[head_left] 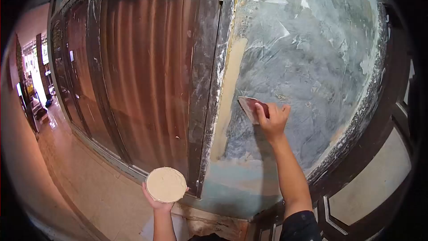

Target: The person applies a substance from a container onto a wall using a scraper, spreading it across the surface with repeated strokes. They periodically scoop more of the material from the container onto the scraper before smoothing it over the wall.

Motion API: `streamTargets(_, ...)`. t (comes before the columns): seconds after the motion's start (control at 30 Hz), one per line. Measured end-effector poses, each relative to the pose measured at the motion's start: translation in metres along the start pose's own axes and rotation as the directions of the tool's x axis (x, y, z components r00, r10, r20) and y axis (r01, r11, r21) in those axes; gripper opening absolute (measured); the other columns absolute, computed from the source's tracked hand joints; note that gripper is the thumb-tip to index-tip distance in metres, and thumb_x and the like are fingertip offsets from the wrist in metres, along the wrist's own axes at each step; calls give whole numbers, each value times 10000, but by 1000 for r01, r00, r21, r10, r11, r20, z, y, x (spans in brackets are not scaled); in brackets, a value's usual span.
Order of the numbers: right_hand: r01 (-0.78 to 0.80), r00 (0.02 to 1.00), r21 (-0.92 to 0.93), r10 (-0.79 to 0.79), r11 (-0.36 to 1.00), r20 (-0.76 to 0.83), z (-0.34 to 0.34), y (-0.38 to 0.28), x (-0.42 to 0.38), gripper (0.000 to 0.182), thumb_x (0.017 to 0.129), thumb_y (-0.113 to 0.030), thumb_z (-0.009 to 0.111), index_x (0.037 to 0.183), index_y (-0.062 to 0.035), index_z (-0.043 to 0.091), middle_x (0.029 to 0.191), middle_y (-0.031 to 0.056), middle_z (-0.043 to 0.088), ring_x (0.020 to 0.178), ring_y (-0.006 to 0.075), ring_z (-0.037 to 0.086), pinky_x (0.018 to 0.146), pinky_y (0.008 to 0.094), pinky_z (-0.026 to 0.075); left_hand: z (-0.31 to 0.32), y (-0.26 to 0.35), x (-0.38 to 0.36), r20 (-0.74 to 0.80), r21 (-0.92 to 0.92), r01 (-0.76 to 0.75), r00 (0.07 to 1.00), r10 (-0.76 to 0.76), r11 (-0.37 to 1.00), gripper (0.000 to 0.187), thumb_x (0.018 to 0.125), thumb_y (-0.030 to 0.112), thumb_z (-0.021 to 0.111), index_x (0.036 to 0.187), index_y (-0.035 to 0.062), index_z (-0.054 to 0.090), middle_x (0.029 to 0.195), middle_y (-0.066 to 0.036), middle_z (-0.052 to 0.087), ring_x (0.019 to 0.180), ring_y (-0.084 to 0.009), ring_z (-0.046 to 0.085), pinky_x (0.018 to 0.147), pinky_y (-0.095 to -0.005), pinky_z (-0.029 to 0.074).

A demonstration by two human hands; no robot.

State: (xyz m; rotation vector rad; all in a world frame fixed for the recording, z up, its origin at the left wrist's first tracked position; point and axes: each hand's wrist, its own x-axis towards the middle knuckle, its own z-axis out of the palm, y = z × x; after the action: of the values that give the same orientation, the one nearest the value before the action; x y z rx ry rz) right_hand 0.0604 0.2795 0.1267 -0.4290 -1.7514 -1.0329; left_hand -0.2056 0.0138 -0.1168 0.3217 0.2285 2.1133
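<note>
My left hand (157, 202) is wrapped under a round container of cream-coloured putty (166, 184), filled to about its rim and held low before the door frame. In my right hand (274, 121) is a putty knife (248, 108) with a reddish handle, its blade close against the grey-green wall (307, 80). Just left of the blade, a smooth strip of cream putty (228, 100) runs down the wall's edge along the dark wooden frame (206, 85). White patches and scrape marks cover the wall's upper part.
Left of the wall stands a glazed panel with a reddish-brown curtain (147, 71) behind it. Dark panelled woodwork (365, 178) borders the right side. Below, a tiled floor (89, 174) stretches back to a bright opening (39, 73) at far left.
</note>
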Motion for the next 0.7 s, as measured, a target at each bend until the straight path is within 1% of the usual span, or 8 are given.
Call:
streamTargets(0.1,-89,992,252,61,964,114,9,-31,-34,225,929,-301,772,780,-184,652,673,21,581,599,217,533,665,440,312,1,0,-2,-40,-49,-1,999,-1,999,773,963,736,418,1478,175,549,1521,-130,537,1341,-471,523,948,-876,391)
streamTargets(0.13,163,974,202,-190,966,122,18,-54,-63,299,930,-349,759,734,-186,602,629,18,546,557,236,510,670,449,339,3,0,-1,-87,-135,19,996,-31,991,777,962,738,415,1479,174,548,1523,-132,535,1342,-475,521,939,-885,387)
streamTargets(0.27,347,784,446,-516,825,345,47,-116,-187,379,913,-399,713,669,-180,522,595,11,483,495,207,496,662,425,384,8,6,0,50,-71,67,997,-64,995,768,975,724,404,1477,159,545,1520,-133,536,1337,-478,523,938,-888,385)
streamTargets(0.37,246,846,350,-377,904,378,41,-80,-126,304,919,-362,728,714,-180,597,606,10,492,518,207,502,671,431,362,11,8,0,39,-5,-6,999,6,1000,779,968,737,399,1473,163,548,1511,-133,540,1330,-483,524,928,-895,382)
streamTargets(0.47,109,987,54,-114,993,112,23,-12,-25,215,928,-323,742,816,-176,634,696,5,531,627,212,543,677,461,345,-9,7,4,-78,-48,-12,997,8,999,779,967,735,397,1472,162,549,1498,-134,549,1330,-477,526,932,-889,389)
streamTargets(0.6,-137,983,16,137,991,-119,3,8,-1,176,942,-335,748,878,-184,684,732,-22,557,627,199,516,697,433,325,-9,8,-2,-132,-84,-10,991,-1,996,773,967,728,399,1473,163,550,1507,-135,542,1333,-488,519,926,-901,376)
streamTargets(0.67,122,989,75,-127,990,71,24,-30,-53,198,943,-314,746,837,-179,648,712,-7,539,625,198,516,701,423,316,-6,10,-3,-90,-100,17,996,-26,995,772,967,726,400,1475,164,549,1517,-138,535,1337,-485,518,938,-898,373)
streamTargets(0.7,12,964,334,-99,943,246,30,-55,-79,242,958,-316,727,797,-178,610,656,11,487,613,201,510,682,432,313,-4,11,-4,-89,-100,14,996,-23,995,772,967,726,400,1475,164,549,1517,-138,535,1337,-485,518,938,-898,373)
